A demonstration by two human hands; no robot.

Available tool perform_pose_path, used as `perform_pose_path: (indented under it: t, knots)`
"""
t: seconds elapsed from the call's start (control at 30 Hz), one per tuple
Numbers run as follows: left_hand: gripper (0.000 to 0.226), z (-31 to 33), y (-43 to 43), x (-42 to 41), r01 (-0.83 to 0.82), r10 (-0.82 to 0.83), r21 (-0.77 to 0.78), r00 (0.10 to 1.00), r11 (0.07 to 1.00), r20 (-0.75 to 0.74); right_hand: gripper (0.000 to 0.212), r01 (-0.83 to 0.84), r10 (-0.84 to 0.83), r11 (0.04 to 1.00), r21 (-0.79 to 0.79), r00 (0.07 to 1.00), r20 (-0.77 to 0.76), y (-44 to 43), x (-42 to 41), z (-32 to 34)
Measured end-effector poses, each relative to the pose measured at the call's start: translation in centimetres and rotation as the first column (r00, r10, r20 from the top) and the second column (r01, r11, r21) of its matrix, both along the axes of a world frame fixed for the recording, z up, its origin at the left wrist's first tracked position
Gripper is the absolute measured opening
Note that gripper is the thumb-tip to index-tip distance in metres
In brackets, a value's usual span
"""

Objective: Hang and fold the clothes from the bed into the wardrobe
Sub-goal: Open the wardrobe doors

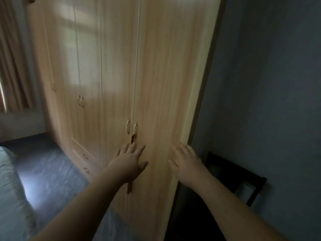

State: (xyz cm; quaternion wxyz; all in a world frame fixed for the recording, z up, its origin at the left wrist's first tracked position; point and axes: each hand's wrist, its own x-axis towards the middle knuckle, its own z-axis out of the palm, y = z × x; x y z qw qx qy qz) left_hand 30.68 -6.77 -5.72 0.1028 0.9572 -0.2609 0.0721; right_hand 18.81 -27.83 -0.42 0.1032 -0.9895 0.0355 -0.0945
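Before the wardrobe, at its rightmost pair of doors, both closed. Left hand spread with straight fingers, holding nothing, over the seam between the two doors, fingertips just below the right handle. Right hand equally loose and empty, fingers straight, near the outer edge of the same door. Real contact with the wood or only hovering close: cannot tell through the blur.

Step in hand, as a judgement: most likely opening the wardrobe, with no garment carried yet. Also compatible with pressing the doors shut, given the flat palms. For opening, calls next for lifting the left hand a little, curling the fingers round the handle and pulling outward, with the right hand kept out of the door's swing. Needs some care with the brown strip hanging at the seam under the handles, perhaps caught between the doors, of unknown nature.

As for the clothes: none visible. Only a corner of the bed at lower left, well apart from both hands, showing pale bedding. Right of the wardrobe, a dark chair against the wall.
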Motion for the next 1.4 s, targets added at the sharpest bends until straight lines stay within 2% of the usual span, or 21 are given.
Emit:
perform_pose_path:
  t: [0.17, 0.3, 0.47, 0.6, 0.8, 0.93, 1.07, 1.2, 1.3, 1.4]
  knots:
    - [0.073, -0.1, 1.4, 9.2, -0.115, 0.116, 0.027, 0.993, 0.993, -0.037, 0.067, -0.069, 0.069, 0.996, 0.048, 0.998, 0.001, 0.2, 13.5, -1.1]
    - [0.072, 0.3, 4.4, 14.8, -0.242, 0.244, 0.066, 0.969, 0.968, -0.034, 0.068, -0.231, 0.231, 0.972, 0.033, 0.973, -0.004, 2.1, 23.0, -2.4]
    - [0.073, -0.6, 10.4, 21.4, -0.452, 0.454, 0.069, 0.89, 0.889, -0.024, 0.074, -0.41, 0.41, 0.911, 0.041, 0.912, -0.003, 7.7, 35.2, -4.5]
    - [0.073, -1.6, 14.5, 27.4, -0.555, 0.562, 0.102, 0.825, 0.826, -0.06, 0.071, -0.521, 0.522, 0.853, 0.044, 0.852, -0.036, 13.3, 44.9, -6.6]
    - [0.071, -0.3, 21.9, 37.1, -0.742, 0.75, 0.112, 0.657, 0.662, -0.079, 0.066, -0.724, 0.727, 0.686, 0.074, 0.687, -0.022, 21.5, 59.5, -6.3]
    - [0.071, 0.5, 26.3, 41.4, -0.826, 0.839, 0.148, 0.54, 0.544, -0.065, 0.065, -0.773, 0.789, 0.609, 0.179, 0.614, -0.032, 27.5, 67.2, -5.9]
    - [0.071, 0.6, 29.4, 45.5, -0.872, 0.885, 0.152, 0.453, 0.465, -0.105, 0.065, -0.776, 0.803, 0.581, 0.246, 0.596, -0.016, 32.9, 73.3, -5.6]
    - [0.07, 0.0, 33.0, 50.9, -0.863, 0.872, 0.134, 0.473, 0.487, -0.124, 0.065, -0.747, 0.778, 0.615, 0.252, 0.627, -0.042, 36.4, 79.2, -6.0]
    - [0.07, -1.1, 36.4, 55.8, -0.84, 0.852, 0.143, 0.517, 0.523, -0.082, 0.066, -0.752, 0.774, 0.62, 0.223, 0.633, -0.014, 39.3, 83.7, -6.4]
    - [0.071, -1.8, 40.6, 60.8, -0.828, 0.838, 0.132, 0.532, 0.545, -0.121, 0.065, -0.723, 0.746, 0.652, 0.226, 0.665, -0.025, 42.7, 88.0, -7.0]
